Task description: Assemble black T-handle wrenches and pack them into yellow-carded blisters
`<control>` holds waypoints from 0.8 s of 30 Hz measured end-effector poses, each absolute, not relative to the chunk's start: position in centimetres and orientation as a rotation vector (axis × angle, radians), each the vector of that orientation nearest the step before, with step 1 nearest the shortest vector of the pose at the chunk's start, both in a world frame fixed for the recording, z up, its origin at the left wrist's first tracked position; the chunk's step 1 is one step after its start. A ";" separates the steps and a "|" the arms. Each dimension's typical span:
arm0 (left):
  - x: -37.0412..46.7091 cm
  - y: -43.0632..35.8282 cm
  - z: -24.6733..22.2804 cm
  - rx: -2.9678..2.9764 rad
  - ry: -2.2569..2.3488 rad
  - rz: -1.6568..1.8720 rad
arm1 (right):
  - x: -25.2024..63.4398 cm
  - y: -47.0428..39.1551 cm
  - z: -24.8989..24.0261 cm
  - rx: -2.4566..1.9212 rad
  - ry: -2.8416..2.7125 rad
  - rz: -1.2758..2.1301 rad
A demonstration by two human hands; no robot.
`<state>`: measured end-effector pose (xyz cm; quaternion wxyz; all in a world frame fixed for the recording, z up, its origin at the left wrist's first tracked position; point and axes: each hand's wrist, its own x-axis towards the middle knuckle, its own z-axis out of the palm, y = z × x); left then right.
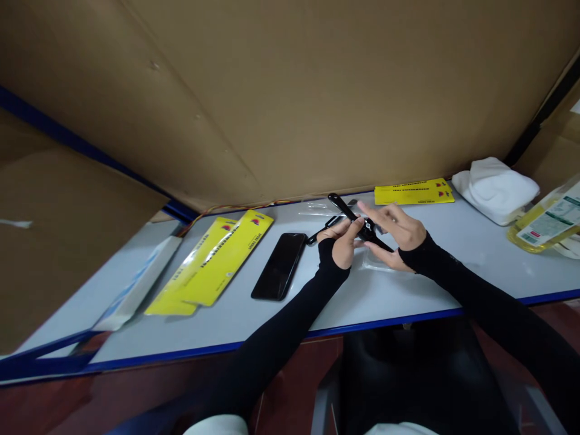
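While hands (369, 238) meet, black tool (348, 211) sits between them.

The phone (278, 266) lies on the table (226, 329), right of the left card packs (231, 257), which overlap. The long box (142, 281) lies left of these packs. The rear card packs (410, 193) lie near the back panel (317, 109). Right of them sits the cloth bundle (493, 188); the bottle (546, 220) is farther right.
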<state>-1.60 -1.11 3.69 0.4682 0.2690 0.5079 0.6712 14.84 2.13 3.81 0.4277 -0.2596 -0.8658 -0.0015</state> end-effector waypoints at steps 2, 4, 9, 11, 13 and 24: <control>-1.5 -1.1 3.7 0.643 1.239 1.654 | 14.9 2.2 3.8 -0.655 -2.149 -0.074; -1.4 -1.1 3.8 0.632 1.235 1.652 | 15.0 2.3 3.9 -0.686 -2.099 -0.100; -1.6 -1.0 3.6 0.641 1.263 1.635 | 15.1 2.1 4.0 -0.672 -2.150 -0.035; -1.6 -1.0 3.6 0.640 1.259 1.648 | 15.1 2.1 3.8 -0.649 -2.161 -0.066; -1.6 -1.0 3.6 0.634 1.251 1.655 | 15.1 2.1 3.8 -0.651 -2.123 -0.075; -1.7 -1.1 4.0 0.642 1.221 1.638 | 15.1 2.0 3.7 -0.633 -2.037 -0.048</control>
